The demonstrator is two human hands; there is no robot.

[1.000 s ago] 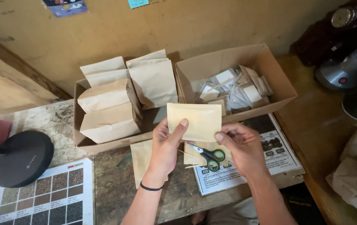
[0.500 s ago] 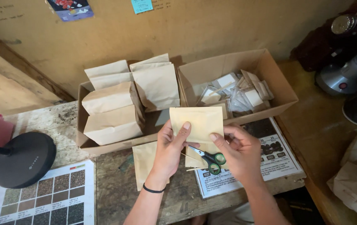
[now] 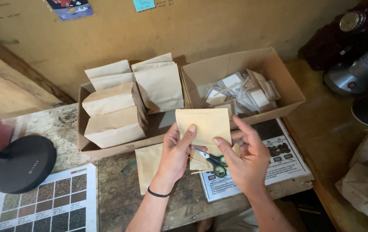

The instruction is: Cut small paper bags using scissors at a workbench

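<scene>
- Here both hands hold one flat kraft pouch (image 3: 204, 125) upright over the surface (image 3: 115, 193), just in front of the two boxes.
- Left hand (image 3: 176, 152): grasping the pouch at its lower left, thumb across the front face, the other fingers behind it. It is partly closed, a pinch rather than a fist.
- Right hand (image 3: 246, 157): thumb pressed on the pouch's lower right edge, the fingers loosely spread and curled behind and beside it. It grips lightly; how many fingers actually touch the back I cannot tell.
- Risk, as I judge it: the pouch is thin and held only along its bottom edge, so it could flop, crease or slip out if either thumb eases.
- Scissors (image 3: 215, 162) with green handles lie directly beneath the hands, on top of more flat pouches (image 3: 149, 165) and a printed sheet (image 3: 278, 161). A dropped pouch would land on them, and a lowered hand could catch the blades.
- The left box (image 3: 106, 149) holds filled paper bags (image 3: 114, 126) standing and leaning close together; a nudge from the raised pouch could tip one.
- The right box (image 3: 288, 103) holds small clear packets (image 3: 239, 92), just behind the pouch's top edge.
- Farther left sit a black round base (image 3: 24, 163) and a colour chart (image 3: 48, 204), well apart from the hands.
</scene>
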